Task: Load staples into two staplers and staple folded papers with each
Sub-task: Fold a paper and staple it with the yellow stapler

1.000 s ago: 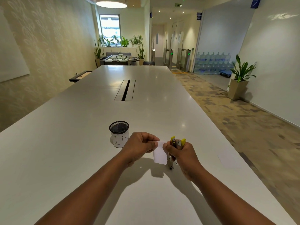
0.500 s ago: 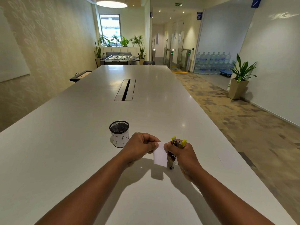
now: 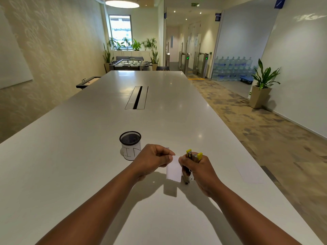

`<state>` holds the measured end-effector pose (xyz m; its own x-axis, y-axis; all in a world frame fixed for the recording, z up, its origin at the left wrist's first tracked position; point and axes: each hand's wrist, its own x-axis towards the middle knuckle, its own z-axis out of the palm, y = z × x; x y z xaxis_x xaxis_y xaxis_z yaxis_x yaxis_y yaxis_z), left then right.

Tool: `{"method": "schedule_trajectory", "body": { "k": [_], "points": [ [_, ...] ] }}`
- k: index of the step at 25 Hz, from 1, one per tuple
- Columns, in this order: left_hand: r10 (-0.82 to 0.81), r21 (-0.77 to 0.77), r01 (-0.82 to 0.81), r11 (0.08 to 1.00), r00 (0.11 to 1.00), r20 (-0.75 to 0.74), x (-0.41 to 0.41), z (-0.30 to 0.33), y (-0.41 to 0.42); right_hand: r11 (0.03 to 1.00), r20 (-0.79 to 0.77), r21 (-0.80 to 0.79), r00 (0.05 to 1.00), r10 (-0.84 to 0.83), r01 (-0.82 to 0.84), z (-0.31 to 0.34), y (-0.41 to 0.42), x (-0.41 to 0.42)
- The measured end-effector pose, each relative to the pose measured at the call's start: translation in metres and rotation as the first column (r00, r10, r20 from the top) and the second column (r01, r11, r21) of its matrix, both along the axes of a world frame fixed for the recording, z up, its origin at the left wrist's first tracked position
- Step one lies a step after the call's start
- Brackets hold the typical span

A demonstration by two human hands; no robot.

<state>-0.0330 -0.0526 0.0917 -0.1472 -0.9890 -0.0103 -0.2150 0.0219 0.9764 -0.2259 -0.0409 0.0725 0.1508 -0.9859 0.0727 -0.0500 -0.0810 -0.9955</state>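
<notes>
A single head-worn wide-angle camera looks forward and down along a long white counter [image 3: 88, 156] from its near end, close above both forearms, facing the far end, a window [image 3: 120, 27] and a corridor beyond the counter's right edge.

Cup [image 3: 130, 145] left of paper [image 3: 174, 169]

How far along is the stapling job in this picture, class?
Done: the paper is already folded, and a stapler is in use. In hand: the left hand pinches the paper's top edge while the right hand grips the yellow-tipped stapler against its right edge. Left: whether a staple is in cannot be told, and only one stapler is clearly made out.
</notes>
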Motion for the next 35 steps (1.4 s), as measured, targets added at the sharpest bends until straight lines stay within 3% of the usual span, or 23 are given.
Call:
{"method": "schedule_trajectory", "body": {
  "k": [16,23,30,35],
  "points": [
    [-0.004,-0.03,0.007,1.0,0.995,0.1,0.004,-0.001,-0.006,0.997,-0.124,-0.058,0.991,0.046,-0.053,-0.001,-0.009,0.0],
    [-0.03,-0.066,0.043,0.997,0.982,0.186,0.004,-0.007,-0.01,0.997,-0.278,-0.036,0.959,0.053,-0.066,-0.003,-0.016,-0.002],
    [0.111,0.048,-0.108,0.993,0.991,-0.074,-0.008,-0.025,-0.011,1.0,-0.147,0.015,0.989,0.007,-0.004,-0.003,-0.018,0.003],
    [0.17,-0.101,-0.156,0.983,0.973,0.153,-0.017,-0.035,-0.007,0.999,-0.107,0.021,0.994,-0.023,0.025,-0.009,-0.018,0.006]
  ]
}}
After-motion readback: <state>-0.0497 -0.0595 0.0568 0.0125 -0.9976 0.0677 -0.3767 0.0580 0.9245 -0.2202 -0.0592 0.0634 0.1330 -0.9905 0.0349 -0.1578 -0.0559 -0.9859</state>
